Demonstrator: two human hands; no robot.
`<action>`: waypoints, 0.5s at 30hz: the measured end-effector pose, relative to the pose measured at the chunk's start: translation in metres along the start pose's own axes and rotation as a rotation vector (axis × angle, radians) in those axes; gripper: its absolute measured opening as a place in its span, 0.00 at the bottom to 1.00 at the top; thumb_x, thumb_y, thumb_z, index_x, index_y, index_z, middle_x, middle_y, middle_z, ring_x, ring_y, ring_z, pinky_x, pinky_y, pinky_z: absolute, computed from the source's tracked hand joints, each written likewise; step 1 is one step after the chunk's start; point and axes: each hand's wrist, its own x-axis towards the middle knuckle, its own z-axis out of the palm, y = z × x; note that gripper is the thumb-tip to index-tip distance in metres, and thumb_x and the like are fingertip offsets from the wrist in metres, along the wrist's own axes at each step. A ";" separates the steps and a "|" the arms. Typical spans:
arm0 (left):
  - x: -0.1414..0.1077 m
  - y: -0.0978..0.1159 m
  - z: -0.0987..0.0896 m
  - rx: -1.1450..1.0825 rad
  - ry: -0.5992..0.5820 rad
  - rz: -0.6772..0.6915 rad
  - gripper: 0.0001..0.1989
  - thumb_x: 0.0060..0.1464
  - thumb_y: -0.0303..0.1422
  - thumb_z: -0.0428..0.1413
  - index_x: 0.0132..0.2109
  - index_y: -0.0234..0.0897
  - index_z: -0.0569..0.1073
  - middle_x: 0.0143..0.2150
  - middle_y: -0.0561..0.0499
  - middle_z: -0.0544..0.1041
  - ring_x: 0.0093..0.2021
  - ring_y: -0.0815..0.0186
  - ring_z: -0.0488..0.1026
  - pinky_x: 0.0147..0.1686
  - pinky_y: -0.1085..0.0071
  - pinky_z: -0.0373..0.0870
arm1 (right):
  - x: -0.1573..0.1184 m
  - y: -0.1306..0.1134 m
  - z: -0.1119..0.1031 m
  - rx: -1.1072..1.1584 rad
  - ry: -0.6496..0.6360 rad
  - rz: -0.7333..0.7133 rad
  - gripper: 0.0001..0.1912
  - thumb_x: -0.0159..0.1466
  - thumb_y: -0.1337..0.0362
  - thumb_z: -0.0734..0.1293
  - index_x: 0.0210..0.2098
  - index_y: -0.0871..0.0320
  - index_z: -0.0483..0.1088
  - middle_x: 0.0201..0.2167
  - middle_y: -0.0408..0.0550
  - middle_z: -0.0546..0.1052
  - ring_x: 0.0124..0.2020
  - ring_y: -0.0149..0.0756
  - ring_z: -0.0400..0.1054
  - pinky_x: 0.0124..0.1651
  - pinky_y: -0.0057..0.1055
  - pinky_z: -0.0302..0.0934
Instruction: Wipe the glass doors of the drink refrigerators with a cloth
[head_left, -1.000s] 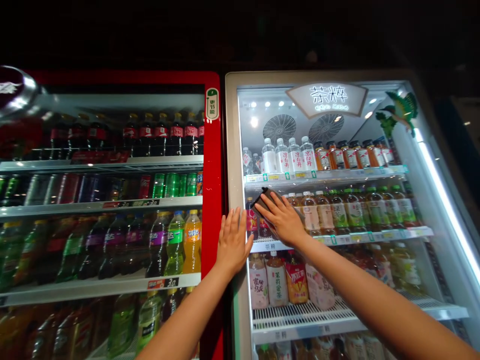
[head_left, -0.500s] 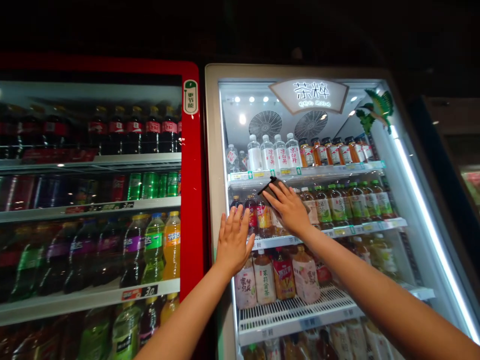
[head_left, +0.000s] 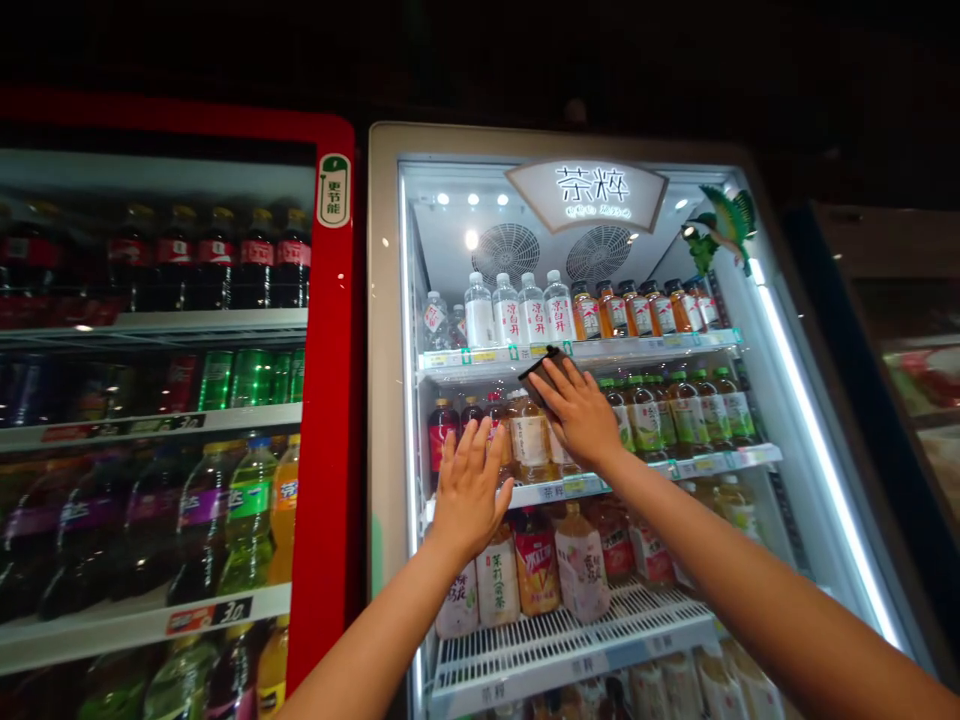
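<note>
My left hand [head_left: 471,490] lies flat with fingers spread on the glass door [head_left: 465,400] of a cream-framed drinks cooler. My right hand [head_left: 577,415] presses a dark grey cloth [head_left: 541,372] against the same glass, higher and to the right. The cloth is partly hidden under my fingers. Behind the glass, bottled teas [head_left: 690,415] stand on a wire shelf, with bottled water [head_left: 517,310] on the shelf above.
A red-framed cooler [head_left: 330,400] stands directly left, holding cola bottles, cans and soft drinks. Another lit display case [head_left: 907,370] sits dimly at the right edge. The cream cooler's frame [head_left: 382,300] separates my left arm from the red cooler.
Both coolers have shifted left in the view. My left hand now sits further onto the cream cooler's glass, away from its frame. My right hand stays on the cloth at about shelf height.
</note>
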 end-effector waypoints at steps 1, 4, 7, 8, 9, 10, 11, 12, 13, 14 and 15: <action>0.000 0.003 0.000 0.001 -0.008 0.006 0.39 0.65 0.39 0.51 0.76 0.39 0.43 0.75 0.40 0.54 0.75 0.52 0.48 0.73 0.47 0.44 | -0.003 0.011 -0.001 -0.022 0.022 0.054 0.35 0.68 0.64 0.60 0.73 0.46 0.50 0.73 0.47 0.58 0.72 0.52 0.48 0.67 0.55 0.53; -0.002 0.010 0.002 0.016 -0.004 -0.007 0.38 0.66 0.40 0.51 0.75 0.38 0.45 0.75 0.40 0.54 0.76 0.52 0.47 0.74 0.47 0.41 | -0.029 0.026 -0.004 -0.084 0.074 0.209 0.33 0.68 0.63 0.62 0.71 0.47 0.56 0.69 0.52 0.64 0.68 0.55 0.55 0.61 0.53 0.58; -0.001 0.021 0.007 0.014 0.019 -0.005 0.39 0.65 0.42 0.53 0.75 0.37 0.45 0.75 0.40 0.54 0.76 0.51 0.46 0.74 0.46 0.36 | -0.045 0.021 -0.006 -0.087 0.036 0.133 0.32 0.67 0.65 0.62 0.70 0.47 0.59 0.69 0.51 0.65 0.67 0.53 0.55 0.63 0.50 0.56; 0.002 0.026 0.010 0.010 0.026 0.006 0.40 0.64 0.43 0.53 0.75 0.37 0.45 0.75 0.40 0.55 0.76 0.51 0.46 0.74 0.46 0.35 | -0.043 0.020 -0.007 -0.074 0.012 0.068 0.31 0.68 0.66 0.62 0.69 0.47 0.60 0.70 0.49 0.63 0.69 0.52 0.54 0.64 0.49 0.55; 0.007 0.031 0.013 0.006 0.033 0.019 0.40 0.64 0.44 0.53 0.75 0.37 0.46 0.75 0.40 0.55 0.76 0.51 0.46 0.74 0.46 0.34 | -0.038 0.022 -0.008 -0.060 -0.009 0.009 0.30 0.68 0.67 0.61 0.69 0.46 0.60 0.71 0.47 0.62 0.70 0.50 0.52 0.66 0.48 0.53; 0.012 0.037 0.016 0.004 0.039 0.029 0.40 0.64 0.44 0.53 0.75 0.37 0.46 0.75 0.41 0.55 0.76 0.51 0.47 0.74 0.47 0.33 | -0.030 0.028 -0.008 -0.048 -0.025 -0.033 0.30 0.69 0.67 0.60 0.69 0.46 0.60 0.71 0.45 0.61 0.71 0.48 0.50 0.68 0.47 0.51; 0.017 0.043 0.020 0.002 0.045 0.034 0.40 0.64 0.44 0.53 0.75 0.37 0.46 0.75 0.41 0.56 0.76 0.52 0.47 0.74 0.48 0.34 | -0.022 0.037 -0.009 -0.039 -0.037 -0.051 0.30 0.69 0.67 0.60 0.69 0.46 0.59 0.72 0.43 0.59 0.72 0.46 0.49 0.69 0.47 0.50; 0.021 0.048 0.022 -0.002 0.048 0.036 0.40 0.64 0.44 0.53 0.75 0.37 0.47 0.75 0.41 0.56 0.75 0.52 0.47 0.74 0.49 0.35 | -0.015 0.050 -0.009 -0.033 -0.043 -0.042 0.30 0.69 0.68 0.59 0.70 0.46 0.58 0.73 0.43 0.58 0.73 0.46 0.47 0.70 0.48 0.49; 0.024 0.053 0.025 -0.006 0.047 0.037 0.40 0.64 0.44 0.53 0.75 0.37 0.46 0.75 0.41 0.56 0.75 0.52 0.48 0.74 0.50 0.36 | -0.012 0.064 -0.009 -0.030 -0.042 -0.005 0.31 0.69 0.67 0.59 0.71 0.46 0.57 0.73 0.43 0.57 0.73 0.46 0.46 0.70 0.49 0.48; 0.026 0.057 0.026 -0.011 0.043 0.038 0.40 0.64 0.44 0.53 0.75 0.36 0.46 0.75 0.41 0.56 0.75 0.52 0.48 0.74 0.51 0.37 | -0.012 0.078 -0.009 -0.030 -0.031 0.062 0.31 0.69 0.67 0.59 0.71 0.47 0.56 0.73 0.44 0.56 0.74 0.47 0.45 0.70 0.51 0.48; 0.026 0.060 0.027 -0.014 0.036 0.040 0.40 0.64 0.44 0.53 0.75 0.36 0.46 0.75 0.41 0.56 0.75 0.52 0.48 0.74 0.51 0.38 | -0.017 0.091 -0.008 -0.035 -0.012 0.149 0.32 0.70 0.66 0.59 0.72 0.47 0.54 0.74 0.45 0.55 0.74 0.48 0.45 0.70 0.53 0.48</action>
